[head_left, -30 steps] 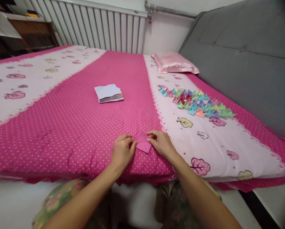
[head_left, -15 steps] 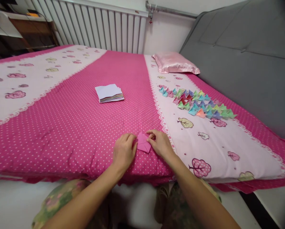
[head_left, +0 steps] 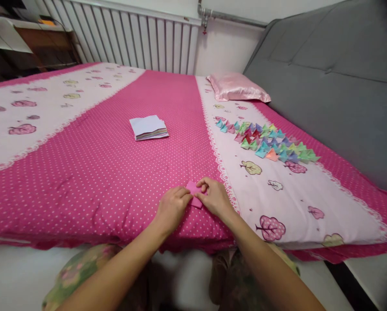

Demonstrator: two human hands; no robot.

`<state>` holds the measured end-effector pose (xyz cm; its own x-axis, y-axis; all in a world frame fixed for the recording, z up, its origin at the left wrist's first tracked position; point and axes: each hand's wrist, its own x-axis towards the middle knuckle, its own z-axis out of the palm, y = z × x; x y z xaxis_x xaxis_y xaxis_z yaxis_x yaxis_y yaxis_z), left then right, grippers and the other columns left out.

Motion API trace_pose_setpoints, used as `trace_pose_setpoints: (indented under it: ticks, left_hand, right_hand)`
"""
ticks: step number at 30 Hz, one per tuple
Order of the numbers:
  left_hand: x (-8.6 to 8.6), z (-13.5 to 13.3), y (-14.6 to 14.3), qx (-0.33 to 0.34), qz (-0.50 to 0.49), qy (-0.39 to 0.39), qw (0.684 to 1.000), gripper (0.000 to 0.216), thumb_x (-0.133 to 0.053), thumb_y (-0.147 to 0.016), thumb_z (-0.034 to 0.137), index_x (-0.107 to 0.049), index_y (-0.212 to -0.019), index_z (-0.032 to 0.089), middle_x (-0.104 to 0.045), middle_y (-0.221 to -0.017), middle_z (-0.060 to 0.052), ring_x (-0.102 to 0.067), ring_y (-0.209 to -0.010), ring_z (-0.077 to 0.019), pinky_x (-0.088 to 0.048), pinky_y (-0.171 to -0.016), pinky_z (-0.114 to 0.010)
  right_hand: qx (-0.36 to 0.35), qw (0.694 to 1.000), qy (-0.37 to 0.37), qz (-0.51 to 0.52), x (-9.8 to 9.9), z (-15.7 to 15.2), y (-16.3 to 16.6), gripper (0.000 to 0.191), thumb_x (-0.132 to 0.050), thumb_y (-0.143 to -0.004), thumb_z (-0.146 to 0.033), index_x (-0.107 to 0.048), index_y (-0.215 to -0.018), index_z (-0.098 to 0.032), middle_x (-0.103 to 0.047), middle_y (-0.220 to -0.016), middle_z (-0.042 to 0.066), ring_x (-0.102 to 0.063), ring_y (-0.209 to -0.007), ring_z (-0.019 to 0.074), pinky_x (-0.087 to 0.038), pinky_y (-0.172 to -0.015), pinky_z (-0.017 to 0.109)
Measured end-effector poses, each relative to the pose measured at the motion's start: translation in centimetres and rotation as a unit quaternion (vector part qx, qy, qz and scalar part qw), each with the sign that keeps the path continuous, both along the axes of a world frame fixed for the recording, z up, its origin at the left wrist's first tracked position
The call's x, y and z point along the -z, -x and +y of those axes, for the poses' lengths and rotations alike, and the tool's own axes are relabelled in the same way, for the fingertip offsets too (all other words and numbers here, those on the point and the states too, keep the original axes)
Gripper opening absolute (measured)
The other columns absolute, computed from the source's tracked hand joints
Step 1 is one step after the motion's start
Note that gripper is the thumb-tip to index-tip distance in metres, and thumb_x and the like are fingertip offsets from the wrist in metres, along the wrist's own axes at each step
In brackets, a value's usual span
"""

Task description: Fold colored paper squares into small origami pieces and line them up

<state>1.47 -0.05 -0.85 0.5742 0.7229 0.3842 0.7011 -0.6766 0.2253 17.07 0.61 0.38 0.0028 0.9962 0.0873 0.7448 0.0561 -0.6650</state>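
Observation:
A small pink folded paper point(head_left: 193, 188) lies on the pink dotted bedsheet point(head_left: 109, 172) near the bed's front edge. My left hand point(head_left: 172, 209) presses on its left side with curled fingers. My right hand point(head_left: 214, 198) pinches its right side, fingers bent over the fold. Most of the paper is hidden between the two hands. Farther back, a stack of coloured paper sheets point(head_left: 148, 128) with a white sheet on top rests on the sheet. To the right, several folded paper shapes point(head_left: 267, 141) in many colours sit in rows.
A pink satin pillow point(head_left: 236, 87) lies at the far right by the grey padded headboard point(head_left: 329, 73). A white radiator point(head_left: 131, 36) runs along the back wall. Dark shelving point(head_left: 25, 47) stands at the far left. My knees show below the bed edge.
Both hands have closed in over the pink paper, so it looks smaller and more covered. The left fingers slid right onto it.

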Motion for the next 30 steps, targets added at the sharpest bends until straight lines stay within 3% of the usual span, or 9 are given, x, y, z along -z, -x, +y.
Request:
trace_pose_setpoints:
  ticks: [20,24,27,30]
  left_hand:
    - [0.1,0.0,0.1,-0.013,0.002,0.005,1.000,0.024,-0.045,-0.081,0.010,-0.067,-0.088,0.018,-0.066,-0.092,-0.007,-0.058,-0.083,-0.0183,-0.048,-0.074,-0.032]
    - [0.2,0.0,0.2,-0.011,-0.006,0.002,1.000,0.024,-0.046,-0.081,0.010,-0.067,-0.089,0.018,-0.067,-0.094,-0.007,-0.060,-0.084,-0.0181,-0.049,-0.076,-0.033]
    - [0.4,0.0,0.4,-0.009,-0.018,0.004,1.000,0.025,-0.046,-0.081,0.010,-0.067,-0.091,0.018,-0.067,-0.097,-0.007,-0.060,-0.087,-0.0180,-0.049,-0.079,-0.033]
    - [0.4,-0.1,0.5,-0.010,-0.023,0.002,1.000,0.027,-0.045,-0.081,0.008,-0.067,-0.092,0.019,-0.067,-0.099,-0.007,-0.061,-0.089,-0.0171,-0.049,-0.081,-0.033]
  right_hand:
    - [0.068,0.994,0.019,-0.080,-0.2,0.6,-2.0,0.019,-0.052,-0.063,-0.005,-0.054,-0.074,-0.020,-0.057,-0.063,-0.002,-0.054,-0.061,0.0131,-0.035,-0.055,0.022]
    - [0.072,0.996,0.021,-0.044,-0.1,0.7,-2.5,0.019,-0.051,-0.065,-0.005,-0.056,-0.075,-0.021,-0.061,-0.066,-0.002,-0.057,-0.064,0.0135,-0.039,-0.058,0.022]
    - [0.077,0.996,0.037,0.014,-0.1,0.9,-2.8,0.011,-0.050,-0.074,-0.016,-0.059,-0.077,-0.020,-0.065,-0.071,0.000,-0.061,-0.064,0.0137,-0.043,-0.060,0.024]
    - [0.057,0.994,0.060,0.074,-0.2,0.9,-2.8,0.017,-0.047,-0.080,-0.027,-0.062,-0.079,-0.019,-0.067,-0.070,0.002,-0.062,-0.060,0.0137,-0.045,-0.061,0.026]
